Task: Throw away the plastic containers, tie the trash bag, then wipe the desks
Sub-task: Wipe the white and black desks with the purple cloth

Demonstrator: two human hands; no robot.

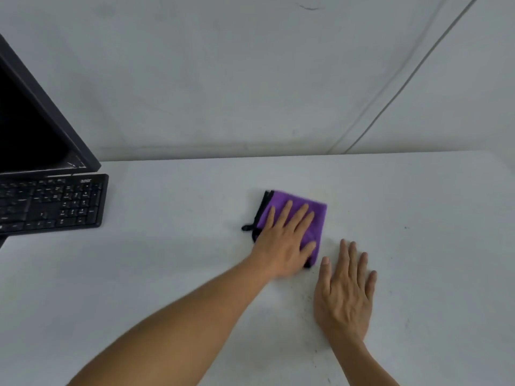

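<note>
I see my left hand (284,240) pressing flat, fingers straight, on the purple cloth (312,215) mid-way across the table (181,246). My right hand (345,291) lies flat just beside, holding nothing. The keyboard (53,204) logo is too blurred to read.

The person's left hand (284,240) lies flat, fingers straight, pressing a folded purple microfibre cloth with black trim (312,218) onto the white desk top (167,246). The right hand (345,291) rests palm-down just beside the cloth, fingers spread. A black computer keyboard (53,203) sits at far left below a tilted black monitor (33,123), against a pale wall (250,73)
</note>
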